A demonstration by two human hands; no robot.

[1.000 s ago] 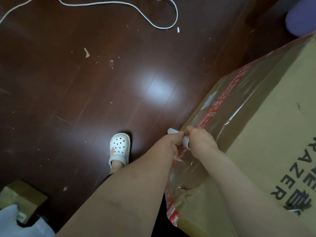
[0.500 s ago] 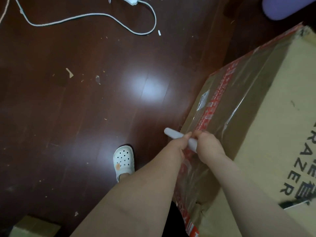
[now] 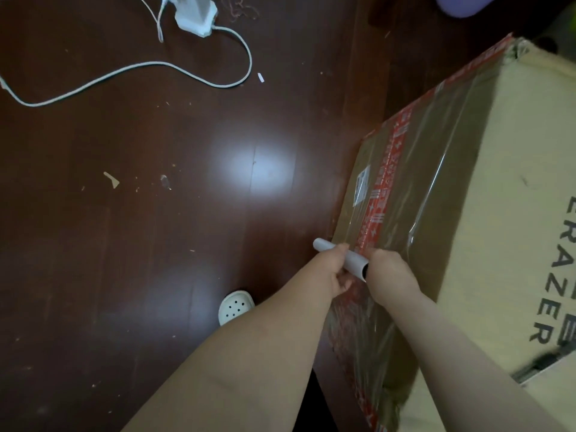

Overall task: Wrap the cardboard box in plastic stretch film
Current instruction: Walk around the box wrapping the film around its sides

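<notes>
A large cardboard box (image 3: 505,169) with black lettering and red tape fills the right side. Clear stretch film (image 3: 427,188) lies shiny and wrinkled over its left face and edge. A white film roll core (image 3: 352,260) sits against the box's lower left side, pointing up-left. My left hand (image 3: 330,269) grips the roll around its middle. My right hand (image 3: 389,275) is closed at the roll's near end, fingers toward the film.
Dark wooden floor (image 3: 156,244) spreads left, littered with small scraps. A white power strip (image 3: 194,14) and its looping cable (image 3: 187,73) lie at the top. A white clog-clad foot (image 3: 233,307) stands near my arms. A purple object (image 3: 461,4) is top right.
My hands and the roll have moved farther along the box's side, away from me. The view shifted forward, bringing the power strip into sight; more of the roll core shows.
</notes>
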